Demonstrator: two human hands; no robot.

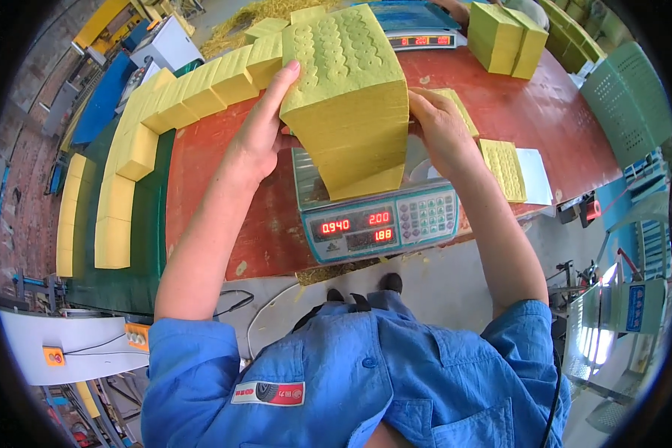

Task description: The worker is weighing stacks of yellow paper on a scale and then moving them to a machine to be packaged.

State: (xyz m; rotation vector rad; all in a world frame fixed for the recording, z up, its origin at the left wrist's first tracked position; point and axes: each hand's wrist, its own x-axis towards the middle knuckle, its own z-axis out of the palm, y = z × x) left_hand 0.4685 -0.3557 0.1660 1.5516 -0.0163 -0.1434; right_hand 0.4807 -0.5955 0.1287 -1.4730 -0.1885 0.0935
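hands (255, 142) clasp a blocky, scallop-embossed yellow stack (345, 101).

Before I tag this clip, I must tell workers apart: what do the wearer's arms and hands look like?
The left hand and right hand wear no gloves, and no watch shows on either wrist. The forearms are bare below short blue sleeves. A thin black cable hangs beside the right sleeve.
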